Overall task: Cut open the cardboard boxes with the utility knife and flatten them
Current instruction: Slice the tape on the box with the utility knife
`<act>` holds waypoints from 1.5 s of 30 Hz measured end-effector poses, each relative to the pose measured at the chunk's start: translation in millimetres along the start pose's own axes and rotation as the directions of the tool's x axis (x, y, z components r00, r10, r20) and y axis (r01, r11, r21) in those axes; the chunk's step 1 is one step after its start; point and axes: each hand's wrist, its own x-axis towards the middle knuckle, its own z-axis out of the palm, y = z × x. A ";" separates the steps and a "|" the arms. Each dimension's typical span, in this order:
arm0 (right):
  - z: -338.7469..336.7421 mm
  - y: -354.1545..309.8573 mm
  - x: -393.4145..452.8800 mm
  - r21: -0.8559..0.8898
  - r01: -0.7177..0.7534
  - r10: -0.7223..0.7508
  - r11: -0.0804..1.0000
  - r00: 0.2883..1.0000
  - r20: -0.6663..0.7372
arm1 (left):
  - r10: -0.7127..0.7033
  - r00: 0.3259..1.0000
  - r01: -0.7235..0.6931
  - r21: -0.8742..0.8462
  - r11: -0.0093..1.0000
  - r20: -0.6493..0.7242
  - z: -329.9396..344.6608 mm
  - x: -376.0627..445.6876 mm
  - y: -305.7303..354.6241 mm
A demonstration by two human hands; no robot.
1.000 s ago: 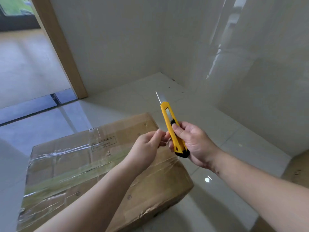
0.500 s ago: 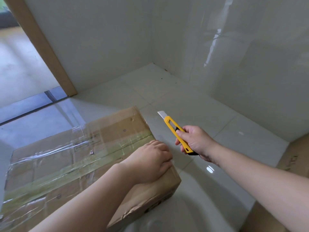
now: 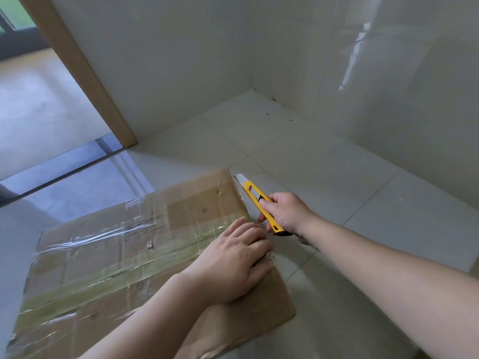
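Nearest the camera, two bare forearms reach forward over a cardboard box (image 3: 108,268) that lies on the pale tiled floor (image 3: 337,177) and fills the lower left of the view. The box is sealed: its top is crossed by a wide strip of yellowish tape (image 3: 116,270) running lengthwise, with more clear, wrinkled tape and a printed label (image 3: 145,226) further up the lid. The left hand (image 3: 233,257) lies flat on the top of the box near its right edge, fingers spread slightly and straight, pressing down just where the tape strip reaches that edge. Just beside it to the right, off the box and above the floor, the right hand (image 3: 287,216) grips a yellow utility knife (image 3: 259,200), fingers curled round the handle and the thumb laid along its top. The blade is extended and points up and to the left, its tip close to the far right corner of the box; whether it touches the cardboard cannot be told. Beyond the box the floor runs to a corner where two glossy white walls (image 3: 388,73) meet. To the far left a wooden door frame (image 3: 77,71) stands at an opening onto another room.
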 end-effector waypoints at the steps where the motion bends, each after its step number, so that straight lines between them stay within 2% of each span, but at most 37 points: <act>1: 1.4 -0.6 1.2 -0.003 -0.001 0.001 1.000 1.000 0.003 | -0.001 1.000 0.001 -0.001 1.000 -0.007 0.5 0.5 0.8; 18: 2.7 2.8 0.0 0.083 0.055 -0.057 0.995 0.998 0.016 | -0.003 1.000 0.003 -0.003 1.000 -0.002 -0.4 -1.4 -0.7; 27: -1.4 1.3 -4.5 0.108 0.042 -0.048 0.993 0.997 0.061 | -0.009 1.000 0.007 0.051 0.999 0.022 -2.7 -0.5 -0.1; 31: -4.9 -1.7 -3.8 0.127 0.022 -0.033 0.992 0.996 0.087 | -0.013 1.000 0.012 0.020 1.000 0.025 -5.4 -3.6 -1.0; 33: -8.3 -2.7 -4.7 0.123 0.015 -0.028 0.992 0.994 0.107 | -0.055 0.998 0.055 0.009 0.998 0.028 -9.6 -7.1 -3.2; 38: -14.9 -0.9 -9.3 0.090 -0.010 -0.004 0.996 0.988 0.157 | -0.282 0.959 0.281 0.044 0.959 0.020 -16.5 -19.7 -19.5; 45: -26.6 -2.0 -14.1 0.063 -0.046 0.031 0.997 0.974 0.223 | -0.335 0.941 0.334 0.027 0.942 0.036 -12.8 -23.6 -21.6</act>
